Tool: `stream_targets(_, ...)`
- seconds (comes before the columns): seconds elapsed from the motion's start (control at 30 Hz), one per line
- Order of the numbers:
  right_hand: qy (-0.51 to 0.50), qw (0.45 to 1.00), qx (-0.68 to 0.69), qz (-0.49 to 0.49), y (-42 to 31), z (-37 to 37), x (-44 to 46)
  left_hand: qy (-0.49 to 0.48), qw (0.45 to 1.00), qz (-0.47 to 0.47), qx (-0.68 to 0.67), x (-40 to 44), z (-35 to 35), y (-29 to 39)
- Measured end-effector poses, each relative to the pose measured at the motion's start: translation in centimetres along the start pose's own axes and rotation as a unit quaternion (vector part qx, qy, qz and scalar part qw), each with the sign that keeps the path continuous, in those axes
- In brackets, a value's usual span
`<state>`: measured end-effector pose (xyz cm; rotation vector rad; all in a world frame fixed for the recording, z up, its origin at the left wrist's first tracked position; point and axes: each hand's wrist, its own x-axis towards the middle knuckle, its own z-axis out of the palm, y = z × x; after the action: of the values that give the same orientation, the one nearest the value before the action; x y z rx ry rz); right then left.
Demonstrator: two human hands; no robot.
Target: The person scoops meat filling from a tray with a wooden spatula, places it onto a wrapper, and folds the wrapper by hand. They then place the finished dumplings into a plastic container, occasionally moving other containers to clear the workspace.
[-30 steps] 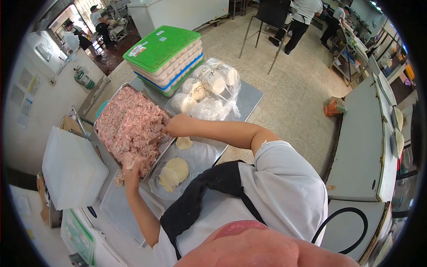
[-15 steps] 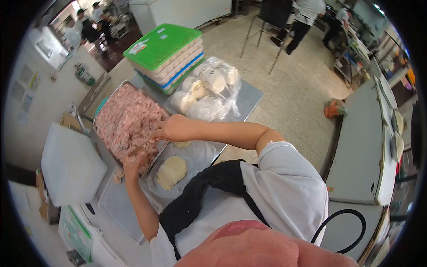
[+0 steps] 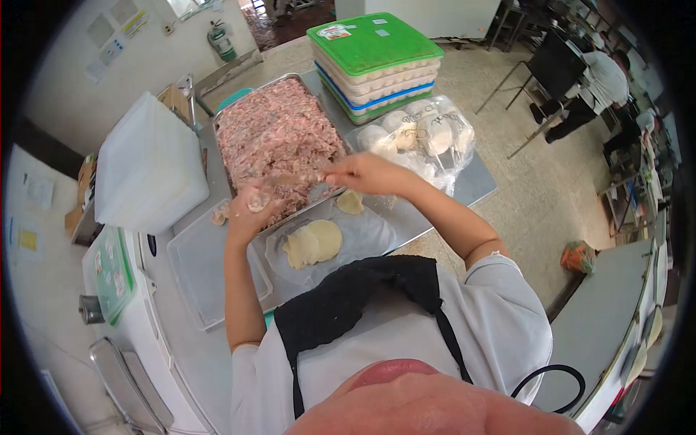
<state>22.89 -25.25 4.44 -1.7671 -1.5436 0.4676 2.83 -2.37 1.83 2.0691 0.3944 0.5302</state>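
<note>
Holding a pale piece of dough (image 3: 258, 202) and a thin tool (image 3: 304, 177) over pink mince (image 3: 279, 119)

Cupping the pale piece of dough in the left hand (image 3: 246, 216), curving the fingers around it above the near left edge of a metal tray (image 3: 318, 191) full of mince. Clamping the right hand (image 3: 373, 175), thumb and fingers together, on 1 end of the thin tool, pointing it across the mince toward the left hand; being unable to tell, through the blur, the kind of tool. Standing close against a steel table (image 3: 475, 185), facing the tray. Having a stack of overlapping dough rounds (image 3: 315, 243) lying on a clear plastic sheet (image 3: 373, 232) between tray and black apron (image 3: 355, 290), plus 1 separate round (image 3: 349, 202) lying below the right hand. Having a clear bag (image 3: 420, 134) of pale rounds resting beyond the right wrist, beside piled boxes (image 3: 377, 90) under a green lid (image 3: 377, 43). Having a shallow clear container (image 3: 203, 272) lying beneath the left forearm.
</note>
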Motion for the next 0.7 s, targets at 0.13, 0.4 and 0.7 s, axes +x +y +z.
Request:
stream_targets(0.13,-0.029,0.995,0.019,-0.097,2.4,3.9,0.9,-0.101,0.992,0.036,0.06,0.9,0.3,1.8)
stream_targets(0.4,0.094,0.97,-0.192,-0.117,1.9,4.5,1.7,-0.007,0.994,-0.096,-0.043,1.0,2.6,-0.7)
stream_targets(0.7,-0.05,0.972,-0.225,0.041,4.0,-1.3,1.0,-0.021,0.99,-0.063,-0.122,-0.6,1.0,2.4)
